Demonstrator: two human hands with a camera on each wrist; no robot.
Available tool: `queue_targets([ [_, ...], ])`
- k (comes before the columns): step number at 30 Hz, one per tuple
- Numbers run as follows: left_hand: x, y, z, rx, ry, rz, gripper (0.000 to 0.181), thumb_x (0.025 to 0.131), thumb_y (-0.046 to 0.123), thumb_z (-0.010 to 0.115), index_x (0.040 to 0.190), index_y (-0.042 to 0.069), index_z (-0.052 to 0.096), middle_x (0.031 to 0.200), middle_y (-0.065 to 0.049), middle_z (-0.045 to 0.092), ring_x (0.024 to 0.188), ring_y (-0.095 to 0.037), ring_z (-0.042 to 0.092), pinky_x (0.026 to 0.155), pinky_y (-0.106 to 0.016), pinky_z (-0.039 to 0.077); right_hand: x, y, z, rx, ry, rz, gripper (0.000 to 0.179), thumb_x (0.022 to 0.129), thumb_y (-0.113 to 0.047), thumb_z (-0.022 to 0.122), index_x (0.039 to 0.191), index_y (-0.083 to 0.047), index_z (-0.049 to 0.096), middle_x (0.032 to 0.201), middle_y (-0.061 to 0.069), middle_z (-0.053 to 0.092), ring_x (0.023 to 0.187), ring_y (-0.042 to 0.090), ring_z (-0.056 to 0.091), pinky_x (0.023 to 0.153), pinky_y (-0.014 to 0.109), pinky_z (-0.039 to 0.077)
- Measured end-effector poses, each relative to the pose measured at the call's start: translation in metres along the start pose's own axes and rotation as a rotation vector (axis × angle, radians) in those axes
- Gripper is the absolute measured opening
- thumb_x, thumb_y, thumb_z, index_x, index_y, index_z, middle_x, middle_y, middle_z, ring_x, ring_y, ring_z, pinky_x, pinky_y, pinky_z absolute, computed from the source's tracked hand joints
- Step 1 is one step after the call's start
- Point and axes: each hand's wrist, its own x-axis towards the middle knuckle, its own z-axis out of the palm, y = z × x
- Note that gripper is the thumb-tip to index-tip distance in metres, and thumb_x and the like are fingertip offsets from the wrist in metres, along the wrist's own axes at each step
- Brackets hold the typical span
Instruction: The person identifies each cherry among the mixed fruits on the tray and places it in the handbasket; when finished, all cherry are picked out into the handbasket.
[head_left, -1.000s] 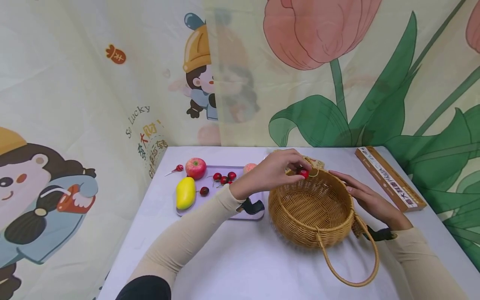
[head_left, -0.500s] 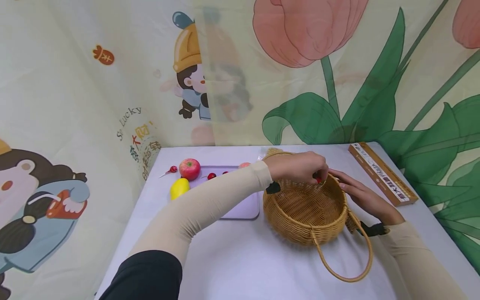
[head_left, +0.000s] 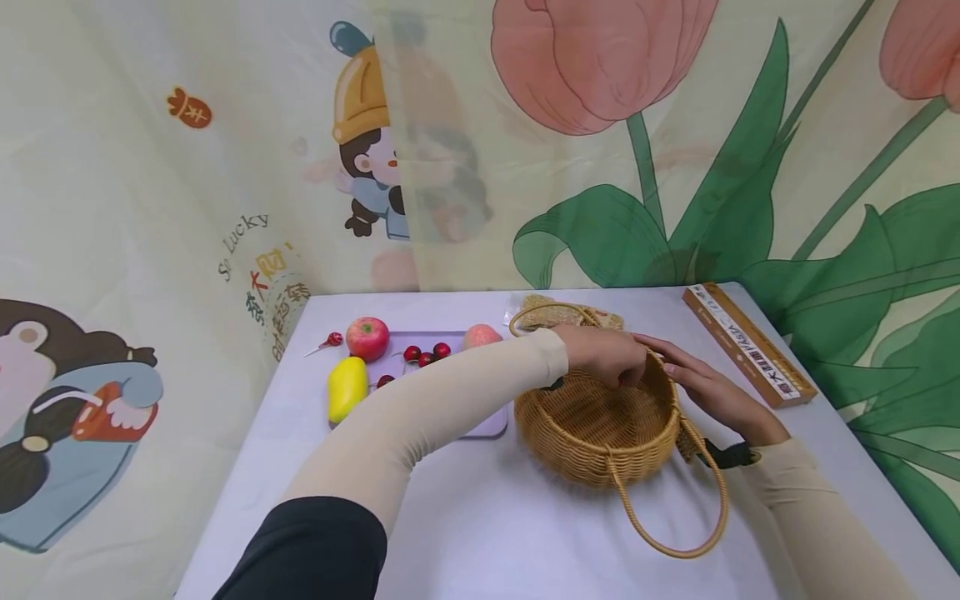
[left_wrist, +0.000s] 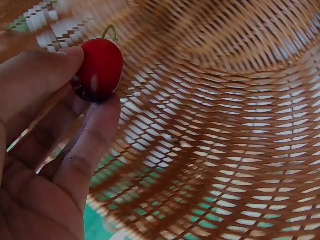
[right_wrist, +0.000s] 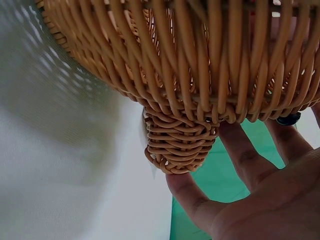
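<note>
Reaching into wicker basket [head_left: 558, 448], left fingers [left_wrist: 95, 130] pinching 1 cherry [left_wrist: 102, 67], right fingers [right_wrist: 245, 152] spread against it

This is a curtained-off corner, like a small staging booth: a tulip-printed cloth [head_left: 600, 67] hangs behind a white surface [head_left: 480, 517], a cloth with cartoon figures [head_left: 112, 208] walls its left; whether inside a home or studio is hard to tell.

Counter [head_left: 450, 517]: white
Tray [head_left: 491, 427]: left, lilac
Red item [head_left: 332, 340]: left of tray
Basket [head_left: 570, 454]: right of tray
Bag [head_left: 551, 317]: behind basket
Box [head_left: 750, 346]: far right, slanted
</note>
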Motion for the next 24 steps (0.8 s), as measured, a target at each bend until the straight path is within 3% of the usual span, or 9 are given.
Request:
queue_targets([
  [1,0.001,-0.001,0.001,-0.003,-0.018,-0.018,0.018,0.104,0.004,0.061,0.106,0.006,0.079,0.085,0.004,0.063,0.077,-0.01,0.047,0.069,-0.023,0.037,0.0,0.0,0.0,-0.012,0.0,-0.002,0.055,0.118,-0.025,0.031,0.172,-0.021,0.022,0.177,-0.012,0.023,0.147,-0.021,0.022,0.11,0.007,0.028],
  [2,0.003,-0.002,0.003,-0.004,-0.031,-0.036,0.019,0.104,0.004,0.062,0.108,0.007,0.08,0.087,0.004,0.067,0.078,-0.01,0.048,0.07,-0.023,0.038,0.001,0.0,0.0,-0.013,-0.001,-0.006,0.055,0.118,-0.025,0.031,0.172,-0.02,0.022,0.177,-0.01,0.023,0.147,-0.021,0.022,0.117,0.011,0.028],
  [5,0.005,-0.004,0.005,-0.015,-0.073,-0.112,0.023,0.105,0.005,0.063,0.118,0.013,0.08,0.108,0.003,0.077,0.087,-0.01,0.053,0.075,-0.023,0.043,0.001,0.0,0.001,-0.024,-0.001,-0.016,0.054,0.118,-0.024,0.031,0.171,-0.02,0.023,0.178,-0.008,0.022,0.147,-0.021,0.023,0.118,0.013,0.028],
  [8,0.008,-0.008,0.006,-0.02,-0.11,-0.171,0.027,0.103,0.006,0.065,0.125,0.015,0.078,0.123,0.002,0.077,0.095,-0.011,0.055,0.08,-0.024,0.047,0.0,0.001,0.002,-0.014,-0.005,-0.039,0.055,0.117,-0.022,0.03,0.171,-0.018,0.023,0.178,-0.006,0.023,0.148,-0.02,0.025,0.119,0.012,0.029],
  [9,0.008,-0.009,0.006,-0.019,-0.125,-0.187,0.028,0.102,0.006,0.066,0.125,0.016,0.078,0.123,0.002,0.077,0.096,-0.011,0.056,0.08,-0.025,0.048,0.0,0.001,0.002,-0.01,-0.007,-0.049,0.055,0.117,-0.021,0.03,0.171,-0.018,0.023,0.178,-0.007,0.023,0.149,-0.019,0.025,0.11,0.004,0.028],
  [10,0.009,-0.01,0.006,-0.022,-0.14,-0.202,0.028,0.102,0.005,0.066,0.125,0.016,0.078,0.123,0.002,0.076,0.096,-0.011,0.056,0.081,-0.025,0.05,0.0,0.002,0.003,-0.001,-0.01,-0.058,0.055,0.117,-0.02,0.03,0.171,-0.017,0.022,0.178,-0.006,0.023,0.149,-0.019,0.026,0.109,0.002,0.028],
  [18,0.013,-0.015,0.015,-0.08,-0.213,-0.21,0.025,0.102,0.009,0.069,0.119,0.024,0.08,0.118,0.007,0.077,0.092,-0.011,0.056,0.078,-0.026,0.048,0.0,0.003,0.007,0.01,-0.012,-0.05,0.055,0.117,-0.019,0.03,0.171,-0.017,0.023,0.179,0.006,0.022,0.149,-0.017,0.028,0.109,0.003,0.028],
  [24,0.017,-0.021,0.021,-0.03,-0.167,-0.211,0.018,0.103,0.014,0.068,0.11,0.024,0.082,0.101,0.008,0.075,0.082,-0.011,0.053,0.07,-0.025,0.043,-0.002,0.002,0.004,0.008,-0.006,-0.051,0.054,0.117,-0.019,0.03,0.171,-0.017,0.023,0.178,0.004,0.024,0.15,-0.016,0.029,0.109,0.003,0.028],
])
